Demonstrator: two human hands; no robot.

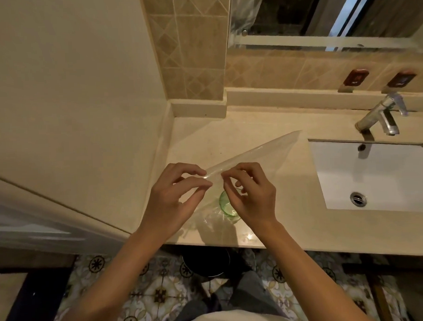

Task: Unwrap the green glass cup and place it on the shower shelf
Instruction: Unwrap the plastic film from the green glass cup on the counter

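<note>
Stood over a long beige stone surface [265,133] set against a tiled wall, under a mirror [320,12] at upper right. Held a white rectangular sink [376,175] sunk into the right side, with a round drain [358,198] near its front and a chrome faucet [383,115] mounted behind it. Showed patterned floor tiles [139,297] below the front edge, and a dark round bin [206,261] tucked beneath. Reached both bare forearms up from the bottom toward the left part of the surface. Pinched a sheet of clear plastic wrap [258,156] with the left hand [170,201], thumb and fingertips curled together on its near edge. Pinched the same edge just beside it with the right hand [252,195], fingers likewise curled on the film. Stretched the wrap away from both hands, rising toward the faucet in a long loose point. Kept the green glass cup [225,205] low between the wrists, resting on the surface, partly hidden by the right hand and veiled in crumpled film.
</note>
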